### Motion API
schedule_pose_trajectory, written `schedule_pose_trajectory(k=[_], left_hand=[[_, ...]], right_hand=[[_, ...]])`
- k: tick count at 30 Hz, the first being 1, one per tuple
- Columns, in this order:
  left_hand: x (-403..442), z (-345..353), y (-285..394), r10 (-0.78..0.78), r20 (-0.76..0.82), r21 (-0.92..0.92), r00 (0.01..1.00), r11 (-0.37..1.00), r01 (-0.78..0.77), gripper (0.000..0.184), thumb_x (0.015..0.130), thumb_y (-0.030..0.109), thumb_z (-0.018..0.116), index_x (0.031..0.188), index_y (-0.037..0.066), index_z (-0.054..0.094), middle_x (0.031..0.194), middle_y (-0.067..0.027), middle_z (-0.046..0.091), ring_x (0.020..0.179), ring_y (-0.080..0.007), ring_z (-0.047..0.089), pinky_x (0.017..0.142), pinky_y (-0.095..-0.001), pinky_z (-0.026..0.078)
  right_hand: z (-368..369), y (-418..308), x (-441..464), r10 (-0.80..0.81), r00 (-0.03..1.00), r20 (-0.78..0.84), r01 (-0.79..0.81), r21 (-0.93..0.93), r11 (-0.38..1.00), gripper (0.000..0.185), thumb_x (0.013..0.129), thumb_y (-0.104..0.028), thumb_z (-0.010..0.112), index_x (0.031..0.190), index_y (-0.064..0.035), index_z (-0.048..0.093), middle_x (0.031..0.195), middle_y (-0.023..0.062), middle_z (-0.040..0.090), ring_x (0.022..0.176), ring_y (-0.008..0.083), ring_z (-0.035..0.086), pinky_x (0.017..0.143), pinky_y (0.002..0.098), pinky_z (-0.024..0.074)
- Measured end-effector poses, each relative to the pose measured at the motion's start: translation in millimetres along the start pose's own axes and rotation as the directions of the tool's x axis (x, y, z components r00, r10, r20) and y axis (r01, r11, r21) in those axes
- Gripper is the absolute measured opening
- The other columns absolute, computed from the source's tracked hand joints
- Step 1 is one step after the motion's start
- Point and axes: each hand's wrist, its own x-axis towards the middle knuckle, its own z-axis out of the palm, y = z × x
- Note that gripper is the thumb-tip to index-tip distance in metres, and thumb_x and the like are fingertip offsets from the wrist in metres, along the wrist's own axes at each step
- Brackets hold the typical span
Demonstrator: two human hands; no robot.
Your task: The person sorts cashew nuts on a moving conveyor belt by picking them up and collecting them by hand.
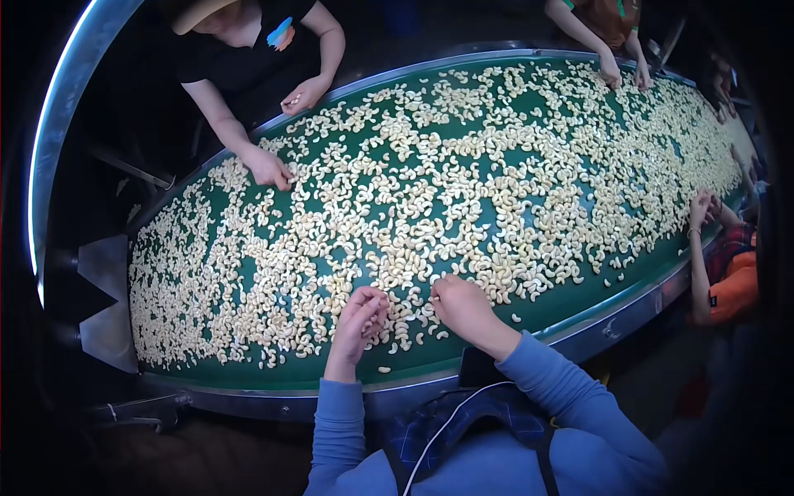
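Pale cashew nuts point(405, 240) lie scattered thickly over a green conveyor belt point(422, 357). My left hand point(361, 324) is over the near part of the belt, palm turned inward and fingers curled closed. Whatever lies inside those fingers is too hidden to name. To its right, my right hand point(465, 307) reaches down to the nuts with thumb and fingers pinched together. Cashews are right at its fingertips, but whether one is between them I cannot make out. The two hands are apart from each other.
A metal rail point(595, 326) edges the belt in front of me. Pointed metal plates point(107, 331) stand at the left end. Across the belt, a co-worker's hand point(269, 168) touches nuts. Other co-workers' hands point(610, 70) are at the far right, and an orange sleeve point(732, 285) is nearer.
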Motion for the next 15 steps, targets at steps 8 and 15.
schedule_pose_trajectory(k=[8, 15], left_hand=[[46, 11, -36, 0.638, 0.078, 0.986, 0.767, 0.063, -0.153, 0.016, 0.089, 0.014, 0.068, 0.087, -0.001, 0.063, 0.073, -0.0095, 0.060, 0.059, -0.0136, 0.056, 0.054, -0.0284, 0.043], [14, 28, -14, 0.105, -0.126, 0.042, 0.986, 0.994, -0.101, 0.024, 0.097, 0.025, 0.059, 0.090, 0.003, 0.063, 0.063, 0.0025, 0.053, 0.047, -0.0049, 0.041, 0.043, -0.0190, 0.029]], right_hand=[[-77, 41, -3, 0.208, 0.824, 0.526, -0.564, 0.792, 0.233, 0.010, 0.087, -0.017, 0.069, 0.087, -0.0070, 0.067, 0.072, -0.0026, 0.059, 0.059, 0.0054, 0.054, 0.053, 0.0219, 0.0389], [-38, 10, 14, -0.072, 0.993, 0.093, 0.054, 0.181, 0.982, 0.017, 0.079, -0.024, 0.071, 0.083, -0.0082, 0.070, 0.070, 0.0093, 0.062, 0.074, 0.0289, 0.064, 0.064, 0.0407, 0.0497]])
